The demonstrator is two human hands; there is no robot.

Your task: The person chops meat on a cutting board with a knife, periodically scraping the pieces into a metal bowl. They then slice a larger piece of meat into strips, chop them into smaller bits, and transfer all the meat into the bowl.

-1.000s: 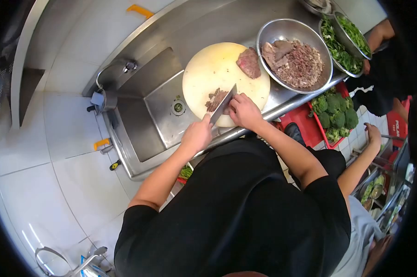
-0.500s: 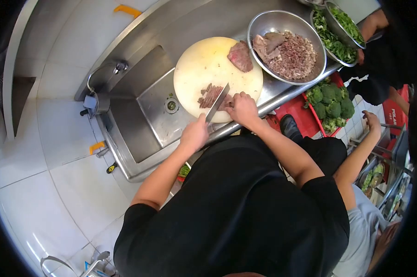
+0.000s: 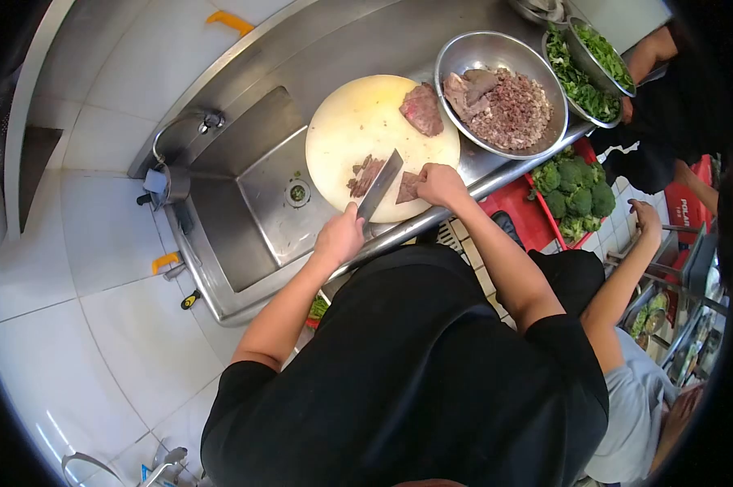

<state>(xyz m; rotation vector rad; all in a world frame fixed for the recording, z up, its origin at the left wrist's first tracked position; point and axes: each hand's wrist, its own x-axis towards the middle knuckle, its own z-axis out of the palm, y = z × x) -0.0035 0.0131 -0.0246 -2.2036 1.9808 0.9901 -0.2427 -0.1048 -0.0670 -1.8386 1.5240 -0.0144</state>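
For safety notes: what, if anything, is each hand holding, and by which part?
The left hand holds the knife by its handle; the right hand holds a meat piece at one edge.

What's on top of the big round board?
On the board are a reddish meat chunk, cut strips and a smaller piece by the right hand. Whatever's beneath the knife in the left hand is hidden.

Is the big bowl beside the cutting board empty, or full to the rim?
Neither: partly filled. Finely cut meat and larger meat pieces lie in the metal bowl, its inner wall bare around them.
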